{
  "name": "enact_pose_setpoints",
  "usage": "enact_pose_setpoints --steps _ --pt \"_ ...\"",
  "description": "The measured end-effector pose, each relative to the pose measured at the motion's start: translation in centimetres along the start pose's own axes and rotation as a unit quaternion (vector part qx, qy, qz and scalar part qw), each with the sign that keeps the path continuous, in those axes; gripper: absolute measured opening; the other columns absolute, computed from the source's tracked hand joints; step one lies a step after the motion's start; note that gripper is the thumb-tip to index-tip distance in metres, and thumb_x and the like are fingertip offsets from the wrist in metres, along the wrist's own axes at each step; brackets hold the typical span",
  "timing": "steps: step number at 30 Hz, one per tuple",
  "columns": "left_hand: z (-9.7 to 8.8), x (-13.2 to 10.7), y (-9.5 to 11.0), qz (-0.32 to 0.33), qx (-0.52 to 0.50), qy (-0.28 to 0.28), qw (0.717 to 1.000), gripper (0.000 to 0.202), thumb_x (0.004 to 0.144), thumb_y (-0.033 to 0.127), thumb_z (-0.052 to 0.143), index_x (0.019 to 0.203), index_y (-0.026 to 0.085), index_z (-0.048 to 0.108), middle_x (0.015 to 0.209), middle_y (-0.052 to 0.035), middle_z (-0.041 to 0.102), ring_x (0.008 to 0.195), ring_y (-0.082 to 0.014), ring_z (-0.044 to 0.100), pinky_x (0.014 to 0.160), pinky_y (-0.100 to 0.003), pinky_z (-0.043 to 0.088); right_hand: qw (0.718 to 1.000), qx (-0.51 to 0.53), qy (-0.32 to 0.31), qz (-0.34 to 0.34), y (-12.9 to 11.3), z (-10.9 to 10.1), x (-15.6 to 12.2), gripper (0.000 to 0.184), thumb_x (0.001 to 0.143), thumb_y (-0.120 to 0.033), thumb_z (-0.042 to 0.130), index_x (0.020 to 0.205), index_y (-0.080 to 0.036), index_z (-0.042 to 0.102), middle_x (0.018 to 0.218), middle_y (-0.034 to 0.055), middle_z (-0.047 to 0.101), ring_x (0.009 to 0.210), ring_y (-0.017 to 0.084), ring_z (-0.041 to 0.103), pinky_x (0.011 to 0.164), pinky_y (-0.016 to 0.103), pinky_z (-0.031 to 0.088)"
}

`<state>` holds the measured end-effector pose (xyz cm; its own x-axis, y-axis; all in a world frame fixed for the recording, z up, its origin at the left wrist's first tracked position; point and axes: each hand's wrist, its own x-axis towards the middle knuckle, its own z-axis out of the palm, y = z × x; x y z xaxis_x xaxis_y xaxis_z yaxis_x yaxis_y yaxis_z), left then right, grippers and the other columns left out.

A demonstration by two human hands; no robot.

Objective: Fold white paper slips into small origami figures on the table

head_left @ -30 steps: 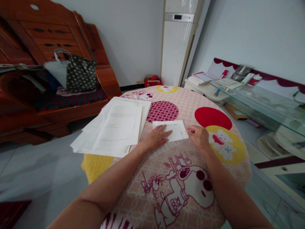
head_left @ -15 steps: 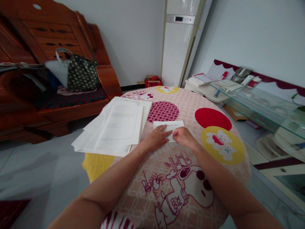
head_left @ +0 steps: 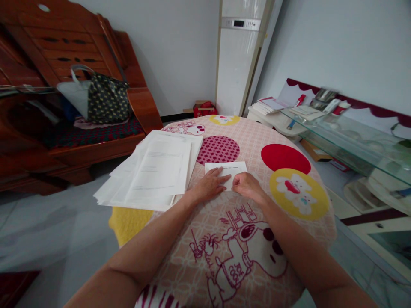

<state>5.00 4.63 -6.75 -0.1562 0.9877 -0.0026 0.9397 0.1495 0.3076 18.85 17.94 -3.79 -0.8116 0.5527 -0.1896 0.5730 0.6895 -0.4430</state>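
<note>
Left hand flat, fingers spread, pressing folded paper. Right hand curled, pinching paper edge. Quilted cartoon cloth underneath.

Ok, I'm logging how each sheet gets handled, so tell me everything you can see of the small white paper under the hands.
The small white paper is a flat rectangle, seemingly folded, with faint printed lines near its far edge. It lies on the cartoon-print table cover, right of the loose paper stack and apart from it. The left hand presses flat on its left part; the right hand, fingers curled, rests on its near right edge.
</note>
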Motion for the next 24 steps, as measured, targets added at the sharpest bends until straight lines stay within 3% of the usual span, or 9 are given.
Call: enact_pose_setpoints --steps 6,12,15,20,24 --pt "0.1 0.0 -0.1 0.006 -0.013 0.013 1.000 0.052 0.096 0.026 0.058 0.148 0.025 0.052 0.161 -0.0113 0.040 0.150 -0.0330 0.034 0.121 -0.052 0.032 1.000 0.003 0.020 0.017 2.9 -1.1 -0.6 0.012 0.071 -0.010 0.066 0.070 -0.018 0.074 0.065 0.0022 0.070 0.063 0.015 0.063 0.057 0.024 0.038" --pt "-0.1 0.1 0.0 -0.001 -0.010 -0.004 1.000 0.053 0.097 0.025 0.057 0.149 0.022 0.051 0.161 -0.0150 0.038 0.150 -0.0321 0.033 0.122 -0.049 0.030 0.996 -0.049 0.050 0.063 5.5 -3.1 -1.1 0.016 0.067 -0.007 0.061 0.066 -0.017 0.074 0.066 0.0044 0.071 0.065 0.017 0.064 0.057 0.024 0.039" --pt "-0.1 0.1 0.0 -0.005 -0.018 0.004 1.000 0.053 0.095 0.025 0.059 0.147 0.024 0.053 0.159 -0.0123 0.042 0.149 -0.0314 0.035 0.121 -0.047 0.032 0.995 -0.036 0.085 0.046 5.0 -3.5 -0.9 0.016 0.067 -0.006 0.061 0.065 -0.016 0.073 0.066 0.0048 0.070 0.064 0.016 0.063 0.056 0.024 0.040" --pt "0.0 0.0 -0.1 0.001 -0.011 0.023 1.000 0.051 0.095 0.028 0.058 0.146 0.024 0.053 0.159 -0.0114 0.043 0.149 -0.0303 0.036 0.121 -0.048 0.034 0.992 0.110 0.058 -0.038 1.9 -1.4 0.0 0.009 0.074 -0.012 0.066 0.073 -0.016 0.074 0.062 0.0016 0.069 0.058 0.013 0.061 0.058 0.022 0.043" --pt "0.2 -0.1 0.4 -0.024 -0.013 0.029 0.999 0.055 0.094 0.034 0.061 0.147 0.023 0.052 0.160 -0.0125 0.040 0.148 -0.0300 0.038 0.121 -0.045 0.034 0.993 0.084 0.053 -0.055 1.2 0.4 0.3 0.005 0.072 -0.012 0.070 0.070 -0.016 0.072 0.067 0.0020 0.071 0.062 0.013 0.061 0.060 0.023 0.042"
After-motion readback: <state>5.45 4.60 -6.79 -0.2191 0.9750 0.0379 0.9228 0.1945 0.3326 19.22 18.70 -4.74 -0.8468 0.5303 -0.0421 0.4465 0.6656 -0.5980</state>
